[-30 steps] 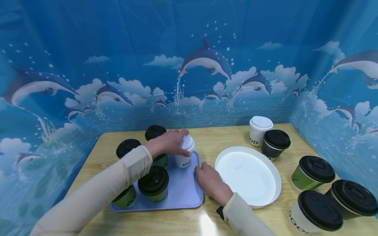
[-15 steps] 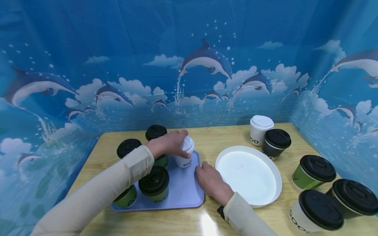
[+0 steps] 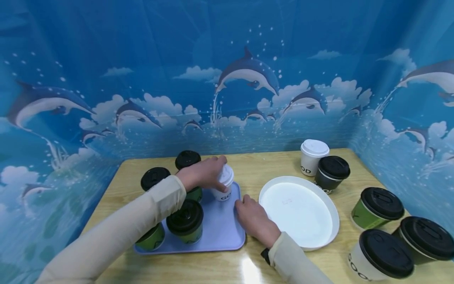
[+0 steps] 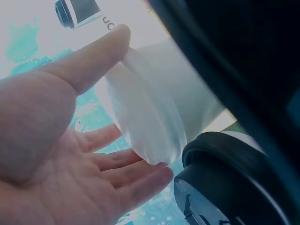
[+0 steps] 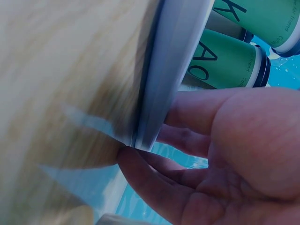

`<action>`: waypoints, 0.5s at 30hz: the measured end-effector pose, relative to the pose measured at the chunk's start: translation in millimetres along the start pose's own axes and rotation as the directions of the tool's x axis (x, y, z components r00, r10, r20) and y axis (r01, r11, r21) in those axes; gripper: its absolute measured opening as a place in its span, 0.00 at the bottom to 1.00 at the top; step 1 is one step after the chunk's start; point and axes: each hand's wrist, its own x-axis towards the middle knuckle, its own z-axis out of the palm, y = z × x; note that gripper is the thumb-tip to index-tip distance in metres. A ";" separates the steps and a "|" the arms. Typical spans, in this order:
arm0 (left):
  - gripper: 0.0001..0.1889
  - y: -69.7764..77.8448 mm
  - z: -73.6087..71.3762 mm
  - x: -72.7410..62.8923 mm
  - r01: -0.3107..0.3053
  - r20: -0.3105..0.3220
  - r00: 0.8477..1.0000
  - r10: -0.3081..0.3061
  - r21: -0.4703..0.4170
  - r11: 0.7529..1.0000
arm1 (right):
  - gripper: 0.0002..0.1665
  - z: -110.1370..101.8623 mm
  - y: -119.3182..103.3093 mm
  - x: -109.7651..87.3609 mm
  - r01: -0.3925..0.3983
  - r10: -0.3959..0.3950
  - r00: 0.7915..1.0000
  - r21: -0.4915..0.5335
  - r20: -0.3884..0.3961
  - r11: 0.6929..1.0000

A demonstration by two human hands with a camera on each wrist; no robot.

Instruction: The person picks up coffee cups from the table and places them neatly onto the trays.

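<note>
My left hand [image 3: 203, 175] grips a white paper coffee cup [image 3: 223, 194] by its white lid, at the back right part of a lavender tray [image 3: 220, 230]. In the left wrist view, the thumb lies on one side of the white lid [image 4: 140, 108] and the fingers on the other. My right hand [image 3: 254, 221] pinches the tray's right rim; the right wrist view shows the tray rim [image 5: 176, 51] between thumb and fingertips. Green cups with black lids stand on the tray, including a front cup [image 3: 186, 223] and a left one [image 3: 151, 238]. My left forearm partly hides them.
A round white dish [image 3: 298, 213] lies right of the tray. Beyond it stand a white-lidded cup [image 3: 312, 159] and a dark cup [image 3: 330, 177]. Further right are a green cup [image 3: 372, 211], a white cup with black lid [image 3: 365, 262] and another black-lidded cup [image 3: 425, 240]. Dolphin-print curtains enclose the table.
</note>
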 end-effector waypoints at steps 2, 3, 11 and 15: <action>0.46 0.1 0.2 0.0 -0.002 -0.007 1.000 0.002 -0.004 1.000 | 0.05 -0.3 -0.1 0.1 -0.002 0.002 1.000 0.002 0.003 1.000; 0.46 0.0 0.5 0.2 -0.001 -0.008 1.000 0.001 -0.006 1.000 | 0.04 -0.2 -0.1 0.2 -0.002 0.002 1.000 0.003 0.003 1.000; 0.51 -1.0 2.7 0.9 0.018 0.013 1.000 -0.018 0.017 1.000 | 0.05 -0.9 -0.1 0.0 -0.005 0.005 1.000 0.002 0.016 1.000; 0.51 -2.2 1.5 0.1 0.038 0.027 0.999 -0.038 0.007 0.999 | 0.05 -0.9 -0.2 0.0 -0.003 0.002 1.000 0.003 0.019 1.000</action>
